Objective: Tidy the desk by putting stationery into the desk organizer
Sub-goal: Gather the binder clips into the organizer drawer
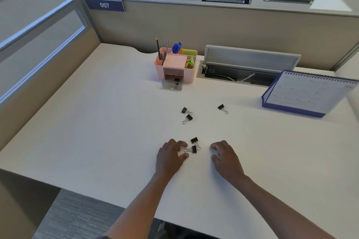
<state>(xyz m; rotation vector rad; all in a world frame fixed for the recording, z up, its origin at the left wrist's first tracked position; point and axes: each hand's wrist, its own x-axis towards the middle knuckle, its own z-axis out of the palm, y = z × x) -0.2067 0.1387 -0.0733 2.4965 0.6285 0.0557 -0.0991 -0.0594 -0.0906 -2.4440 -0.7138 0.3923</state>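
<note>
A pink desk organizer (189, 77) stands at the back of the white desk, holding pencils, blue pens and sticky notes. Its clear drawer (171, 84) is pulled out with a black binder clip inside. Several black binder clips lie loose on the desk: two (187, 114) in the middle, one (222, 108) to the right, and two (194, 146) near the front. My left hand (171, 156) rests on the desk, thumb and fingers apart around the wire handle of the nearest clip. My right hand (225, 157) lies on the desk to the right of those clips, holding nothing.
A purple desk calendar (310, 93) stands at the right. An open cable tray (242, 75) with its grey lid raised sits beside the organizer. Partition walls close the back and left. The desk's front edge runs below my forearms.
</note>
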